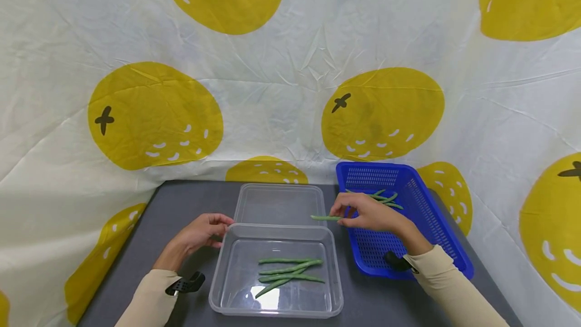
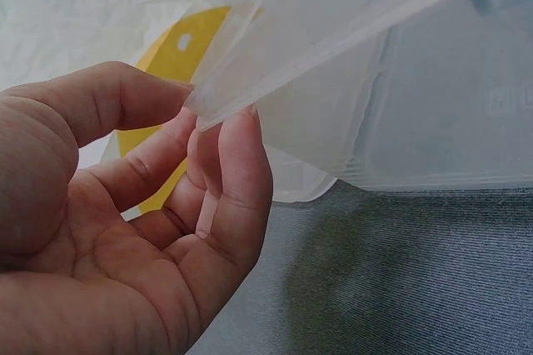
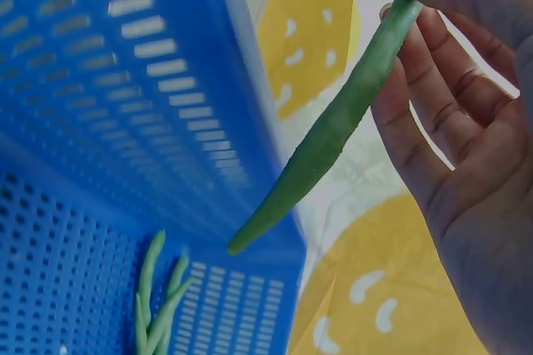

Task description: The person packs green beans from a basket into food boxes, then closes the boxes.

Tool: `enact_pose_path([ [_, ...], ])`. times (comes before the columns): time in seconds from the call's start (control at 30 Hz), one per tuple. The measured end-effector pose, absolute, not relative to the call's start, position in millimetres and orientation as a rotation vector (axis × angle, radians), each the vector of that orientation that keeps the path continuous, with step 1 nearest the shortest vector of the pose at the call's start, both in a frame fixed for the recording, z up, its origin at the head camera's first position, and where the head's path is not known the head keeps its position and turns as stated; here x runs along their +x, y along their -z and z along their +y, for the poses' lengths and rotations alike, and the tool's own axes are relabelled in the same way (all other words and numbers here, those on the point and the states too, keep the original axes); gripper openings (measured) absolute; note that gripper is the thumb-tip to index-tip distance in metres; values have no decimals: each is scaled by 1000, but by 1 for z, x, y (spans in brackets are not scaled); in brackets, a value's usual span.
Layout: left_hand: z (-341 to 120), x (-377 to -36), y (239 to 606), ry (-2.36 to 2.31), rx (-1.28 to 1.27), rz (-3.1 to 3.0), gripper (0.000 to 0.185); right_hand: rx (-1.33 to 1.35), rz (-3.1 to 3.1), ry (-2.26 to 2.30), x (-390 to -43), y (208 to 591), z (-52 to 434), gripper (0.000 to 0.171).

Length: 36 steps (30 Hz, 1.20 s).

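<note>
Right hand (image 1: 369, 213): pinches one long green bean (image 1: 325, 218), held above the gap between blue perforated plastic basket (image 1: 410, 226) and clear plastic tub (image 1: 218, 276).
Left hand (image 1: 202, 232): fingers pinch the tub's far-left corner.
Done: roughly four beans (image 1: 289, 272) lie in the tub.
Left: a few beans in the basket (image 1: 381, 198).

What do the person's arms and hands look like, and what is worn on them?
Both arms wear long, cream-coloured sleeves that end at the wrists. The left hand and the right hand are bare: no gloves, and no rings that I can see. A small black camera mount sits on the left wrist, and another black mount sits on the right wrist.
</note>
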<state>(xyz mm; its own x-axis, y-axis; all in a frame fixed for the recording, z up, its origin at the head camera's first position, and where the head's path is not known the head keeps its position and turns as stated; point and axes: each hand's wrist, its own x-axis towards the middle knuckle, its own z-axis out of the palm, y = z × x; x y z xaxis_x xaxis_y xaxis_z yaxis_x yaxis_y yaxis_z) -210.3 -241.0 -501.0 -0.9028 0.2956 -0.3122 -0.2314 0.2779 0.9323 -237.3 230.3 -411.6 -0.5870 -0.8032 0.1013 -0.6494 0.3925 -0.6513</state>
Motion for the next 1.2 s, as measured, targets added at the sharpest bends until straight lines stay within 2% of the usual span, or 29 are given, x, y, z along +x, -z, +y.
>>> enact_pose_path([
  [0.23,-239,-212,501,-1656,60,2140,33,-1332,2387,958,-232,417,217,19],
  [0.6,-240,-209,502,-1655,63,2128,32,-1334,2327,917,-219,416,189,22],
  [0.97,-240,-209,501,-1678,92,2108,34,-1529,2206,936,-206,415,163,22],
  [1.2,-240,-211,502,-1686,99,2097,34,-1577,2212,1001,-205,415,164,25],
])
